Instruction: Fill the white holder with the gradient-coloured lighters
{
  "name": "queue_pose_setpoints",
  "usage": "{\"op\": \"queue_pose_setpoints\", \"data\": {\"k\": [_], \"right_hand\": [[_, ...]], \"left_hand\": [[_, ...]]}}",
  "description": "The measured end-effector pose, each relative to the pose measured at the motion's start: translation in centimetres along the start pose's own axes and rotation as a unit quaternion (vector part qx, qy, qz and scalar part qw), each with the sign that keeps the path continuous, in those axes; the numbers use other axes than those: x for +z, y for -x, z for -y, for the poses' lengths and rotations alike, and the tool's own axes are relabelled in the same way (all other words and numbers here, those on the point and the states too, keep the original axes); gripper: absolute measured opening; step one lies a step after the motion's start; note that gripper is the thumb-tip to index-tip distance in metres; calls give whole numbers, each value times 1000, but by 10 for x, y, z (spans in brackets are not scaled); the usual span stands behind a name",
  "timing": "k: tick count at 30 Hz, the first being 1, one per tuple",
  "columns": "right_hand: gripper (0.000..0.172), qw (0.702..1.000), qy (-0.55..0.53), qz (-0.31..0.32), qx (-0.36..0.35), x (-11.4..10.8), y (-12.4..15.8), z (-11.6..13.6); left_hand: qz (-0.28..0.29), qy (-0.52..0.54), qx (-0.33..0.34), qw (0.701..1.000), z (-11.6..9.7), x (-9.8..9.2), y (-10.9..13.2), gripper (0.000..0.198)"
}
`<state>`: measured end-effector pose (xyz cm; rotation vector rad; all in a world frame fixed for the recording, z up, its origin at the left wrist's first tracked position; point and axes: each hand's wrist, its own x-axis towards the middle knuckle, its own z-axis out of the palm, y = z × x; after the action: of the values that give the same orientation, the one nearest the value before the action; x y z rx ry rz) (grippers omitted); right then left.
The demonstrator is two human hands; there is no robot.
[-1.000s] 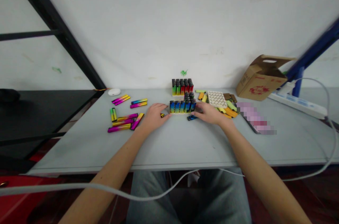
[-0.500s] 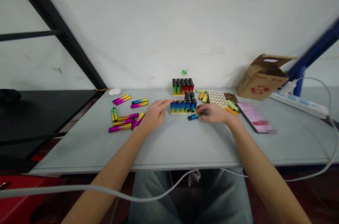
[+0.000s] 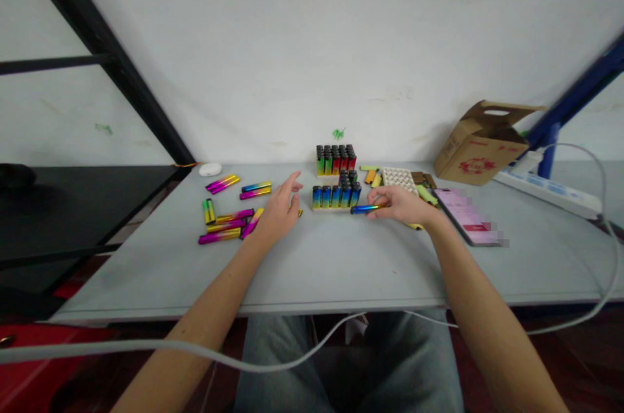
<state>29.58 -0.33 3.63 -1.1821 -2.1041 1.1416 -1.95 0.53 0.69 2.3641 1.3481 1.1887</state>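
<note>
My right hand (image 3: pixel 397 203) pinches a blue-and-gold lighter (image 3: pixel 363 209), which lies level with its blue end pointing left, just in front of a tray of lighters. In that tray, blue-to-yellow lighters (image 3: pixel 331 196) stand upright in a front row, with several more behind its right part. My left hand (image 3: pixel 281 208) is held up to the left of the tray, fingers apart, holding nothing. A small gold tip (image 3: pixel 300 213) shows beside its thumb; the rest is hidden. Several pink, gold and green lighters (image 3: pixel 224 226) lie loose left of my left hand.
Behind stands a full block of green and red lighters (image 3: pixel 336 159). To the right are an empty white grid tray (image 3: pixel 400 180), loose yellow and orange lighters (image 3: pixel 426 195), a phone (image 3: pixel 468 218), an open cardboard box (image 3: pixel 480 153) and a power strip (image 3: pixel 550 192). A white cable (image 3: pixel 244 366) crosses in front.
My left hand has drawn back from the tray's left end and its fingers have lifted. The lighter in my right hand has turned, its blue end now pointing left instead of its black top.
</note>
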Motion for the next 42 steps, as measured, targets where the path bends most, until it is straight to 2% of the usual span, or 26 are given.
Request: {"op": "queue_pose_setpoints", "data": {"k": [2,5,9,14,16,19,27,34,39,42], "right_hand": [[36,996,-83,-15,-3,1,2,4],[36,981,-192,-6,-28,6,2,13],[40,938,-346,14,-28,20,-2,27],[22,880,-473,-32,-31,33,-9,34],[22,871,-488,-53,-26,35,-11,34],[31,872,-486,-63,-19,35,-13,36],[34,862,-504,-51,10,33,-14,41],[36,880,-473,-44,16,35,-14,39],[34,871,-490,-19,21,38,-13,38],[32,876,-481,-15,20,40,-14,36]], "left_hand": [[-9,-2,-17,1000,2,0,-1,51],[-16,-2,-24,1000,5,1,-1,50],[-16,-9,-28,999,5,3,-1,48],[-21,-18,-39,999,2,3,0,50],[-26,-24,-38,999,2,3,0,49],[-32,-28,-41,998,1,3,0,49],[-23,-41,-30,998,5,5,1,43],[-19,-55,-13,998,7,6,2,35],[-12,-64,-15,998,7,5,2,33],[3,-63,-11,998,7,6,3,35]]}}
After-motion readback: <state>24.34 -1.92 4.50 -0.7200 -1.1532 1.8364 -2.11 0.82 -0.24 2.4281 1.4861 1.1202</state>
